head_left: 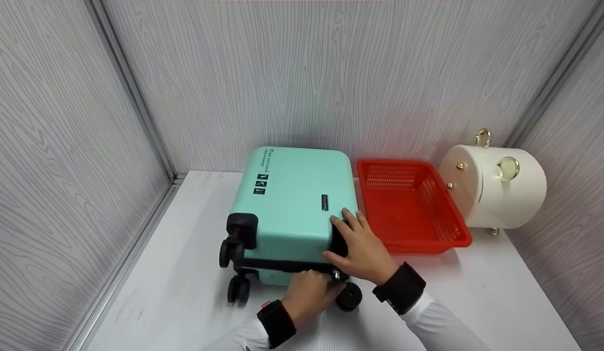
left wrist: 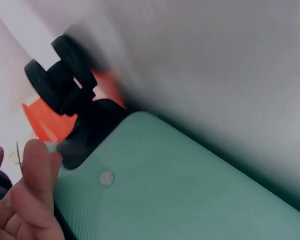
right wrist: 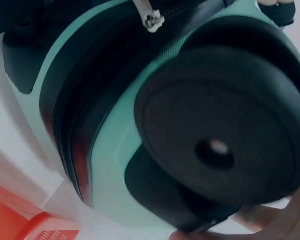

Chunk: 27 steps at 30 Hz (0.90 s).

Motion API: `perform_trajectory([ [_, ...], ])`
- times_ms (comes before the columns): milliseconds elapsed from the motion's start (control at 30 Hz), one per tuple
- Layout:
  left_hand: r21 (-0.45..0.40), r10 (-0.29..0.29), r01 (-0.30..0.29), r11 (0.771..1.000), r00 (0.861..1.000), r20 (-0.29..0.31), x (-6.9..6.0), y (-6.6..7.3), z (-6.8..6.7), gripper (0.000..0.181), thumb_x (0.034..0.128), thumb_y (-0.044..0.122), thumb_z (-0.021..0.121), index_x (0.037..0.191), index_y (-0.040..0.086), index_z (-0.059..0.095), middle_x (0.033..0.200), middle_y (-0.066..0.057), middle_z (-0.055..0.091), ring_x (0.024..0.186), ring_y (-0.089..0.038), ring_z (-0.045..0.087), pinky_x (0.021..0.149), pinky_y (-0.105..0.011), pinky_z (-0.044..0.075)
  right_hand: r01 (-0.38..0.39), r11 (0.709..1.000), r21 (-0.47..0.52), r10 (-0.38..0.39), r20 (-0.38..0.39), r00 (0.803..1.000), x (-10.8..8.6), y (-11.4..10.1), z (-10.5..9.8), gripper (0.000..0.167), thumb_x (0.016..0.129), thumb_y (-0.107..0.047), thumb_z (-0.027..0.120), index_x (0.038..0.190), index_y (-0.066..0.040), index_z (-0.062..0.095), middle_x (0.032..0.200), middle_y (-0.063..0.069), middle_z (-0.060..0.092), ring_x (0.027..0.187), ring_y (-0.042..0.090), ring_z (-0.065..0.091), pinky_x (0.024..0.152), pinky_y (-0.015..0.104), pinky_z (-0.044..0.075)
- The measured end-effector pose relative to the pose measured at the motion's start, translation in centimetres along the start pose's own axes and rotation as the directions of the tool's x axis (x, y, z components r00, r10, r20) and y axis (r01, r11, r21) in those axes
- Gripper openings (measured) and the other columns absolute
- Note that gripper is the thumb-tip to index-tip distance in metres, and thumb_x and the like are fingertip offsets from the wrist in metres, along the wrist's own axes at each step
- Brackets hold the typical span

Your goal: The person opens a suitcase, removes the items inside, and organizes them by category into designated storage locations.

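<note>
A mint-green suitcase (head_left: 297, 195) lies flat on the white table, its black wheels towards me. My left hand (head_left: 309, 295) is at the near end, fingers bent beside the zipper pull (head_left: 336, 274). In the left wrist view the left fingers (left wrist: 37, 170) and thumb pinch a thin piece, seemingly that pull's tab. My right hand (head_left: 368, 251) rests on the near right corner, fingers spread around the black wheel housing. That wheel (right wrist: 225, 125) fills much of the right wrist view, with the zipper slider (right wrist: 152, 21) above it and part of the right hand (right wrist: 275, 220) below.
A red plastic basket (head_left: 394, 209) stands right of the suitcase. Beyond it is a cream-white rounded box (head_left: 512, 190) with gold-coloured knobs. Wood-grained panels (head_left: 307, 73) enclose the table (head_left: 170, 273) at the back and both sides.
</note>
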<state>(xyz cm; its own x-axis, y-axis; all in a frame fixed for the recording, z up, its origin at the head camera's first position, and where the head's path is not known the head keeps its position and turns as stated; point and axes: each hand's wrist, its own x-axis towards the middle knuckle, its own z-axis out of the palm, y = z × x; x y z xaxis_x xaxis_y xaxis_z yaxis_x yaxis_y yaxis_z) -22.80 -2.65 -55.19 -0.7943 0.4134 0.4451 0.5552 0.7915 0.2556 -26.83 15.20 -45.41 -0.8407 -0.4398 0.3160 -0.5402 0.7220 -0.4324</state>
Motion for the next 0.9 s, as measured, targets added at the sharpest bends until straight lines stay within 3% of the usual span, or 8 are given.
perform_trajectory([
  [167,0.014,-0.029,0.030,0.999,0.999,-0.045,0.6,0.4,0.9,0.030,0.0958,0.040,0.081,0.077,0.017,0.078,0.065,-0.001,0.074,0.059,-0.024,0.073,0.050,-0.038,0.053,0.021,0.998,-0.054,-0.021,-0.001,1.000,0.0,0.1,0.6,0.080,0.092,-0.024,0.084,0.161,-0.005,0.048,0.167,0.031,0.041,0.153,0.066,0.034,0.112,0.071,0.048],
  [500,-0.038,-0.061,0.059,0.998,0.997,-0.053,0.8,0.6,0.8,0.036,0.0892,0.021,0.077,0.060,0.017,0.056,0.056,-0.001,0.065,0.052,-0.022,0.068,0.045,-0.035,0.048,0.060,0.987,-0.148,-0.067,-0.046,0.997,-0.2,0.3,1.5,0.079,0.087,-0.007,0.076,0.160,-0.001,0.047,0.166,0.033,0.043,0.152,0.067,0.035,0.119,0.070,0.042],
  [667,0.043,-0.012,0.015,0.999,0.997,-0.073,0.9,0.5,0.6,0.041,0.0888,0.021,0.075,0.056,0.018,0.051,0.050,0.000,0.057,0.046,-0.019,0.062,0.041,-0.033,0.042,0.066,0.985,-0.159,-0.075,-0.050,0.996,-0.2,0.3,1.5,0.077,0.087,-0.005,0.073,0.159,0.001,0.048,0.164,0.035,0.044,0.151,0.067,0.036,0.121,0.071,0.038],
  [900,0.129,0.020,-0.016,0.992,0.999,-0.029,0.8,0.8,-0.1,0.042,0.0931,0.021,0.075,0.057,0.016,0.054,0.052,-0.001,0.060,0.048,-0.019,0.064,0.042,-0.033,0.044,0.078,0.980,-0.185,-0.090,-0.055,0.994,-0.3,0.4,1.5,0.075,0.089,-0.006,0.071,0.160,0.001,0.047,0.164,0.034,0.044,0.152,0.064,0.037,0.124,0.070,0.035],
])
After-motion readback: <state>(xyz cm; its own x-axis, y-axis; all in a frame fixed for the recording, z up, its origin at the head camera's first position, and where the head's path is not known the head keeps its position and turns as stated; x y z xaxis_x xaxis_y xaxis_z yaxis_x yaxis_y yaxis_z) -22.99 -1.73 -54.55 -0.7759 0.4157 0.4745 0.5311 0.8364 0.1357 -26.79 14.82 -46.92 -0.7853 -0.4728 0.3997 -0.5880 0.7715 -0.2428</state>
